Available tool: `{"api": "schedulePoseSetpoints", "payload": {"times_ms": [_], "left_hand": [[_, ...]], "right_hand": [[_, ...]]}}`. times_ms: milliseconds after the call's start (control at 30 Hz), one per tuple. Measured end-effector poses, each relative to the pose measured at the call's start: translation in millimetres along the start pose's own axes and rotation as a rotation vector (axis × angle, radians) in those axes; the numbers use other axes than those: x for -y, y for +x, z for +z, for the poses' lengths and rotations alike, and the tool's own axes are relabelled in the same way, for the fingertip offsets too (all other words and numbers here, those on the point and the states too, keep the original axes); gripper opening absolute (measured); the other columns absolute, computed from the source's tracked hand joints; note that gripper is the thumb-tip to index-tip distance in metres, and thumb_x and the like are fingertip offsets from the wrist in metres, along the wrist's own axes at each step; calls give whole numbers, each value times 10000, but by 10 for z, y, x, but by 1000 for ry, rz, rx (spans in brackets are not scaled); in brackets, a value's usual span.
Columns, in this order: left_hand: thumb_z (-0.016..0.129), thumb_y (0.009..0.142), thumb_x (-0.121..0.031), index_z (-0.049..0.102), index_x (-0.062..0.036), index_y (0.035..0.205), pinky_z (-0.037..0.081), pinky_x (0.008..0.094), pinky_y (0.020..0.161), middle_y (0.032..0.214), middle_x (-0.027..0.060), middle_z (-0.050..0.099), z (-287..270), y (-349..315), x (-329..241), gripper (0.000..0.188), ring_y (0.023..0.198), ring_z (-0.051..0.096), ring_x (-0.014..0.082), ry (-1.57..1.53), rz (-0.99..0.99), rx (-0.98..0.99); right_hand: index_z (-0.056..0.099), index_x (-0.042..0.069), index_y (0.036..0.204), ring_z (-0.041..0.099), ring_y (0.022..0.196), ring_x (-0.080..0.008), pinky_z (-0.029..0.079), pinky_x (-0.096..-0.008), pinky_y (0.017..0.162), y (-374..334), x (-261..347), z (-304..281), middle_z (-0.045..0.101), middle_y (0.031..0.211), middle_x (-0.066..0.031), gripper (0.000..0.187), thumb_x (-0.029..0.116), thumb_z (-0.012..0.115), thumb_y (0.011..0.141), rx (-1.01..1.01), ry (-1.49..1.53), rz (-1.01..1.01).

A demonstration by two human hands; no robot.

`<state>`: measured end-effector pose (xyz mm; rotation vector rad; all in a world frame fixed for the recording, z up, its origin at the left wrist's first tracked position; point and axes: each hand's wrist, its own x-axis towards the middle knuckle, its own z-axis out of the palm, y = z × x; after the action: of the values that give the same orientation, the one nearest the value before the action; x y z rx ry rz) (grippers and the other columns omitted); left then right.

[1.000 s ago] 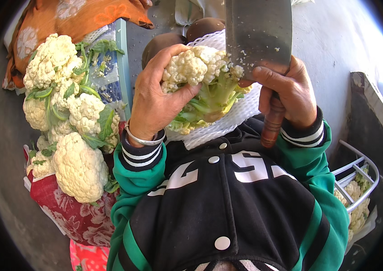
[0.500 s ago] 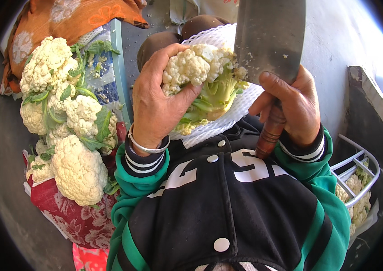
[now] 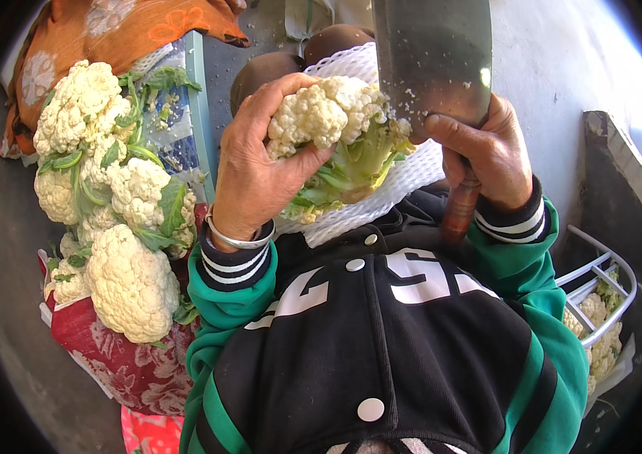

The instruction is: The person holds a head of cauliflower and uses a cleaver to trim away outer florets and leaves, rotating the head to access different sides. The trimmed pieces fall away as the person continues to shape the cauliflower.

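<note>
A cauliflower (image 3: 328,113) with pale green leaf stubs rests in my left hand (image 3: 260,163), whose fingers and thumb wrap round its white curds. My right hand (image 3: 487,151) is closed on a cleaver (image 3: 434,64), gripping it where the wide grey blade meets the turned wooden handle. The blade stands upright against the cauliflower's right side, its edge near the cut stem and leaf bases. White crumbs stick to the blade. A white mesh foam sheet (image 3: 404,178) lies over my lap beneath the cauliflower.
Several cauliflowers (image 3: 132,284) with leaves are heaped at my left on a red patterned cloth (image 3: 128,363). An orange cloth (image 3: 124,38) lies behind them. At my right, a white plastic crate (image 3: 601,303) holds cauliflower pieces. A dark low wall (image 3: 623,174) stands beyond it.
The cleaver has shifted left and its blade now overlaps the cauliflower's right side more closely. My left hand and the cauliflower have moved slightly left.
</note>
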<state>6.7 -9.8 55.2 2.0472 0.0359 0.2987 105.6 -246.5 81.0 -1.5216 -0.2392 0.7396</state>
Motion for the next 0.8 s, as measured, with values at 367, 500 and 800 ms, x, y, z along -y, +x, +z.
{"api": "schedulePoseSetpoints", "payload": {"times_ms": [367,500,800], "left_hand": [[828,736,-134,573,-67,1244,506,359,895,1167,113,646,-15,5,28,572,1044,640,260,9,-42,6],[826,745,-148,571,-63,1247,504,360,905,1184,116,642,-19,1,50,569,1055,637,261,15,-29,-2],[830,746,-148,572,-35,1237,506,333,911,1165,110,661,-36,11,13,565,1046,644,226,-91,-136,25]], "right_hand": [[620,-24,994,467,370,-93,384,-238,384,64,-101,66,572,543,-41,162,18,651,841,-29,22,-149],[622,-23,974,470,366,-95,387,-243,376,94,-126,46,577,551,-46,142,26,665,848,-15,53,-118],[642,-11,922,505,354,-119,407,-249,362,107,-69,-70,589,556,-70,94,31,686,851,70,14,-52]]}}
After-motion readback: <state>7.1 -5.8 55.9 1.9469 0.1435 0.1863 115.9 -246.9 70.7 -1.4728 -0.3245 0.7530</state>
